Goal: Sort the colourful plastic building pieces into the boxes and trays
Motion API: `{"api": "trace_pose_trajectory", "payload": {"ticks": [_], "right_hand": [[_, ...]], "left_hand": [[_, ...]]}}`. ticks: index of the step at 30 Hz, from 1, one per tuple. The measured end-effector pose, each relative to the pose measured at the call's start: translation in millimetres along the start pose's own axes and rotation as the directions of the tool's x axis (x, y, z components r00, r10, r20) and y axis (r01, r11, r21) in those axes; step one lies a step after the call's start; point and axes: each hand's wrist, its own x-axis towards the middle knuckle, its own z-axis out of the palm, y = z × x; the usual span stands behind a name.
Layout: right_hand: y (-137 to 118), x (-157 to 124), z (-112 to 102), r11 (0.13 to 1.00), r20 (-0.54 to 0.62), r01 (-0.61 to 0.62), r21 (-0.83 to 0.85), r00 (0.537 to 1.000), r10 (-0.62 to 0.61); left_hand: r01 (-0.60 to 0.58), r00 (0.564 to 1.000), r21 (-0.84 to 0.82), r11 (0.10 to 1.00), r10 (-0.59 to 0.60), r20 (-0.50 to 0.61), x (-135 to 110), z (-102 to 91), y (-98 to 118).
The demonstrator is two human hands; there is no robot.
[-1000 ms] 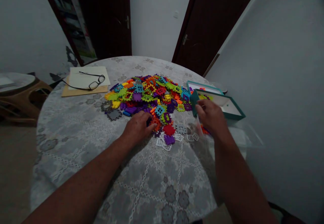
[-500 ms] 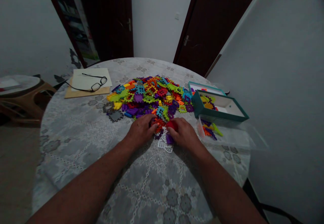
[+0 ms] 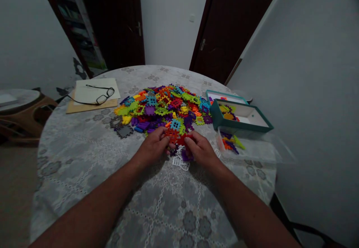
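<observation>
My left hand (image 3: 155,144) pinches an orange-red lattice building piece (image 3: 171,135) by its left side, with thumb and fingers closed on it. My right hand (image 3: 202,147) grips a red building piece (image 3: 182,140) between thumb and fingers. The two pieces meet or overlap edge to edge between the hands; whether they are locked together I cannot tell. Just below lie white window-like pieces (image 3: 177,161) and a purple piece (image 3: 185,156), close to my right fingers. Right behind the hands spreads a heap of colourful interlocking pieces (image 3: 161,109), with a light-blue window piece (image 3: 175,124) nearest.
On the right stand a teal-edged box (image 3: 244,125) and a clear plastic tray (image 3: 224,155) with a few pieces. Glasses (image 3: 101,99) rest on papers (image 3: 84,107) at the left. A patterned cloth covers the round table (image 3: 157,210).
The red piece has turned outward and now sits against the orange-red one, both more exposed. A white piece shows beside my right wrist. The whole view has shifted slightly.
</observation>
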Motion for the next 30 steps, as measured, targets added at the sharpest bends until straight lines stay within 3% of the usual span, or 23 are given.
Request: {"api": "trace_pose_trajectory", "payload": {"ticks": [4,7,10,12,14,16,18,21,25,30], "right_hand": [[5.6,0.0,13.3,0.996,-0.032,0.013,-0.088,0.999,-0.016],[8.8,0.7,13.8,1.000,-0.013,-0.006,0.006,1.000,0.006],[6.7,0.2,8.6,0.999,-0.032,0.030,0.045,0.999,-0.028],[3.3,-1.1,5.5,0.980,-0.075,0.155,-0.129,0.983,-0.165],[0.8,-3.1,5.7,0.874,-0.007,0.313,-0.371,0.940,-0.340],[0.5,-5.7,10.8,0.735,0.124,0.421,-0.532,0.897,-0.425],[2.5,-8.2,19.7,0.640,0.198,0.445,-0.626,0.885,-0.421],[7.1,-10.2,32.8,0.566,0.216,0.410,-0.715,0.900,-0.379],[10.8,-9.0,36.1,0.569,0.198,0.389,-0.724,0.908,-0.369],[8.3,-6.5,20.4,0.671,0.065,0.399,-0.625,0.883,-0.464]], "left_hand": [[-0.004,0.987,0.020,1.000,0.001,0.163,-2.6,-2.2,-4.0],[-0.038,0.979,0.073,0.997,0.023,0.203,-5.2,-0.5,-5.1],[-0.015,0.992,-0.006,1.000,0.015,0.124,-3.5,-1.5,-1.9],[0.004,1.000,-0.103,0.995,-0.005,-0.013,0.6,-6.2,1.0],[-0.001,0.986,-0.211,0.978,-0.034,-0.161,5.4,-12.5,3.2],[-0.008,0.969,-0.314,0.949,-0.070,-0.237,8.7,-17.4,4.5],[0.010,0.967,-0.394,0.919,-0.110,-0.231,9.5,-18.7,5.5],[0.038,0.972,-0.456,0.889,-0.138,-0.188,7.4,-15.1,6.9],[0.073,0.977,-0.498,0.864,-0.162,-0.138,5.1,-11.1,8.0],[0.096,0.978,-0.499,0.861,-0.176,-0.115,5.3,-12.0,9.1]]}}
